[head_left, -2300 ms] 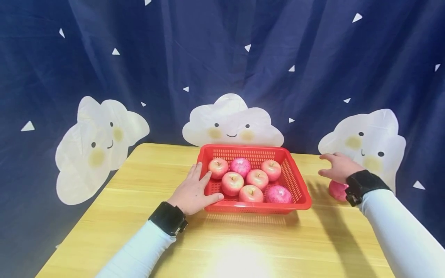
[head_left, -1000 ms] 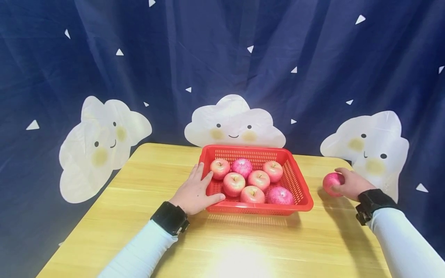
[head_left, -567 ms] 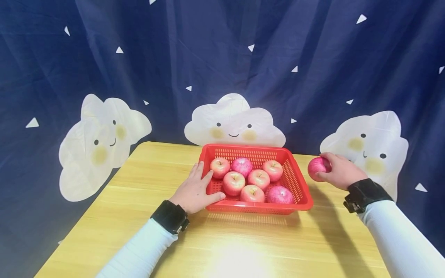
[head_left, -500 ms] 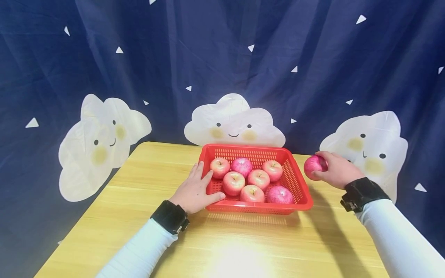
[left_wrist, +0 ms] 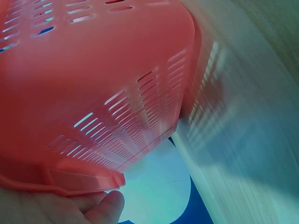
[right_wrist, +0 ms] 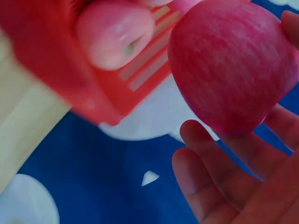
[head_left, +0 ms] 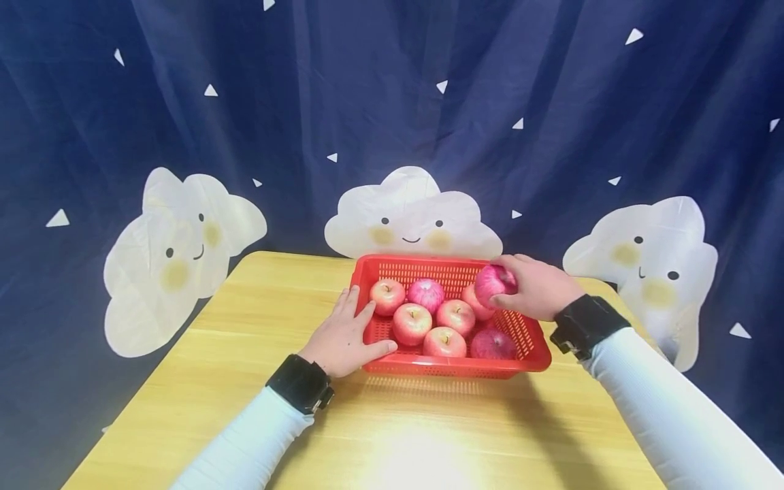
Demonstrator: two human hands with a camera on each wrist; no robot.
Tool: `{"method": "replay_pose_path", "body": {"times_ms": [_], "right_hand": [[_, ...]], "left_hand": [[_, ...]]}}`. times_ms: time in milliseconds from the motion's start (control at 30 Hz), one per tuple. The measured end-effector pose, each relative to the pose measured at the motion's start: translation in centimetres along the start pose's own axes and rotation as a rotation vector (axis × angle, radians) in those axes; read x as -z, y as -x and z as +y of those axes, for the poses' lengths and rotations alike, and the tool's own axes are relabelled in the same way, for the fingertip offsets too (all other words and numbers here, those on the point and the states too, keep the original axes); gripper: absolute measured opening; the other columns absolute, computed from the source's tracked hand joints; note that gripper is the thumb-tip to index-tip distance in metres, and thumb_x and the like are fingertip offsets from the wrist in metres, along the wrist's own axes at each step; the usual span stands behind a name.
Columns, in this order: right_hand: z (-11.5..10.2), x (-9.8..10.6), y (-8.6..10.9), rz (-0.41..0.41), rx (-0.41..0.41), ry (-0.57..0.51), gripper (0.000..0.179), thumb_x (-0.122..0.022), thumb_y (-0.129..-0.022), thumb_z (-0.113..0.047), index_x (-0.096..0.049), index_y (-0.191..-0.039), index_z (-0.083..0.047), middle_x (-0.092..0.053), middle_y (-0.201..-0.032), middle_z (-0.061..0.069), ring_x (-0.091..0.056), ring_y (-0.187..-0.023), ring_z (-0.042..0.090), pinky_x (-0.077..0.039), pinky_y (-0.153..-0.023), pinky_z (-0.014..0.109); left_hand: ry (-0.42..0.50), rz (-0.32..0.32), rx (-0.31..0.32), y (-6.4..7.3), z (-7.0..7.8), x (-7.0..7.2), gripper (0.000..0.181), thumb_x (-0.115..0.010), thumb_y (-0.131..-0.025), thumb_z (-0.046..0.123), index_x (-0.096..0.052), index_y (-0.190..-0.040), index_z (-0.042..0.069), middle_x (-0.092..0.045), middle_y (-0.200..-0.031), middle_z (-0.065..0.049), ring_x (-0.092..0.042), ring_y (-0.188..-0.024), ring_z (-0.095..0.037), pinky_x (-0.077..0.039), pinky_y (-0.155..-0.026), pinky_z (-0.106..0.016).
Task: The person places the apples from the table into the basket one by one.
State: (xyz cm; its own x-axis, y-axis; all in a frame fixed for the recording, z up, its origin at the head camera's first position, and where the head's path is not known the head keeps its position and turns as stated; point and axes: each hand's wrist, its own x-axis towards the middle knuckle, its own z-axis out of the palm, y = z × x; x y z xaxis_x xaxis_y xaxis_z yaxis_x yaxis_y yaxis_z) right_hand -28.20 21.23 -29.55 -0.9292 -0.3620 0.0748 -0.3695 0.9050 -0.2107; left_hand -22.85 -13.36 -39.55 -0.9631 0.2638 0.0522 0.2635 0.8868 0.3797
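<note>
Over the right back part of the red plastic basket (head_left: 441,367), my right hand (head_left: 542,288) grips a dark pink apple (head_left: 493,284) between thumb and fingers. The right wrist view shows this apple (right_wrist: 233,65) large, with the fingers curved beneath it. Partly hidden behind it is a paler apple (head_left: 474,306) in the basket. My left hand (head_left: 344,338) rests on the basket's left rim with fingers straight and thumb stretched toward the front rim. Seen from the left wrist, the basket's slotted wall (left_wrist: 93,70) fills much of the view.
Several other apples lie in the basket, among them a streaked pink one (head_left: 426,293) at the back and a dark one (head_left: 493,344) front right. The basket stands on a wooden table (head_left: 245,327). A dark blue curtain (head_left: 380,102) with cloud prints hangs behind.
My right hand took hold of the dark pink apple at the table's right side, lifted it and carried it left over the basket. The left hand has stayed on the rim.
</note>
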Motion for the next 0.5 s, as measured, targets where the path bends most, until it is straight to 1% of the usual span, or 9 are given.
{"method": "replay_pose_path", "body": {"times_ms": [33, 133, 200, 267, 333, 433, 500], "right_hand": [[-0.6, -0.2, -0.3, -0.008, 0.018, -0.001, 0.077, -0.087, -0.076, -0.044, -0.055, -0.141, -0.016, -0.063, -0.120, 0.012, -0.063, -0.108, 0.034, -0.054, -0.089, 0.059], [-2.4, -0.6, -1.3, -0.027, 0.105, -0.008, 0.076, -0.087, -0.076, -0.041, -0.056, -0.141, -0.020, -0.065, -0.123, 0.007, -0.063, -0.112, 0.030, -0.052, -0.094, 0.057], [-3.7, -1.1, -1.9, -0.033, 0.188, -0.010, 0.074, -0.087, -0.075, -0.038, -0.057, -0.141, -0.021, -0.065, -0.125, 0.004, -0.061, -0.115, 0.027, -0.051, -0.097, 0.053], [-5.1, -1.6, -2.4, -0.039, 0.269, 0.005, 0.073, -0.086, -0.075, -0.039, -0.059, -0.140, -0.022, -0.066, -0.126, 0.001, -0.061, -0.116, 0.024, -0.050, -0.099, 0.050], [-6.6, -2.1, -2.8, -0.063, 0.319, 0.017, 0.073, -0.086, -0.076, -0.041, -0.058, -0.140, -0.024, -0.065, -0.126, -0.003, -0.060, -0.117, 0.022, -0.049, -0.100, 0.047], [-8.7, -3.1, -3.3, -0.110, 0.346, 0.029, 0.078, -0.087, -0.074, -0.045, -0.056, -0.143, -0.028, -0.064, -0.126, -0.008, -0.059, -0.117, 0.018, -0.050, -0.100, 0.044], [-9.9, -3.7, -3.5, -0.153, 0.339, 0.027, 0.081, -0.089, -0.073, -0.047, -0.054, -0.144, -0.030, -0.063, -0.125, -0.010, -0.059, -0.115, 0.015, -0.051, -0.097, 0.041]], "left_hand": [[-0.001, 0.001, -0.001, 0.0, 0.0, 0.0, 0.103, -0.065, -0.081, 0.073, -0.034, -0.159, 0.012, -0.014, -0.167, -0.017, -0.008, -0.153, -0.036, -0.043, -0.105, -0.059], [-0.002, 0.007, -0.007, 0.1, -0.2, -0.1, 0.104, -0.063, -0.081, 0.074, -0.035, -0.159, 0.012, -0.015, -0.167, -0.018, -0.009, -0.153, -0.036, -0.042, -0.106, -0.059], [-0.008, 0.009, -0.011, 0.2, -0.3, -0.2, 0.103, -0.062, -0.081, 0.075, -0.035, -0.158, 0.012, -0.014, -0.167, -0.018, -0.009, -0.153, -0.036, -0.041, -0.107, -0.058], [-0.011, 0.008, -0.014, 0.2, -0.3, -0.2, 0.103, -0.061, -0.082, 0.076, -0.035, -0.158, 0.011, -0.014, -0.167, -0.018, -0.008, -0.153, -0.036, -0.040, -0.108, -0.058], [-0.012, 0.005, -0.013, 0.2, -0.3, -0.2, 0.103, -0.061, -0.082, 0.076, -0.035, -0.158, 0.012, -0.013, -0.167, -0.018, -0.008, -0.153, -0.036, -0.039, -0.109, -0.058], [-0.012, 0.003, -0.012, 0.1, -0.2, -0.3, 0.104, -0.061, -0.082, 0.076, -0.035, -0.159, 0.012, -0.014, -0.167, -0.018, -0.008, -0.153, -0.037, -0.039, -0.108, -0.060], [-0.011, 0.005, -0.011, 0.0, -0.1, -0.3, 0.104, -0.063, -0.081, 0.075, -0.034, -0.159, 0.013, -0.014, -0.167, -0.018, -0.009, -0.153, -0.037, -0.041, -0.107, -0.060]]}}
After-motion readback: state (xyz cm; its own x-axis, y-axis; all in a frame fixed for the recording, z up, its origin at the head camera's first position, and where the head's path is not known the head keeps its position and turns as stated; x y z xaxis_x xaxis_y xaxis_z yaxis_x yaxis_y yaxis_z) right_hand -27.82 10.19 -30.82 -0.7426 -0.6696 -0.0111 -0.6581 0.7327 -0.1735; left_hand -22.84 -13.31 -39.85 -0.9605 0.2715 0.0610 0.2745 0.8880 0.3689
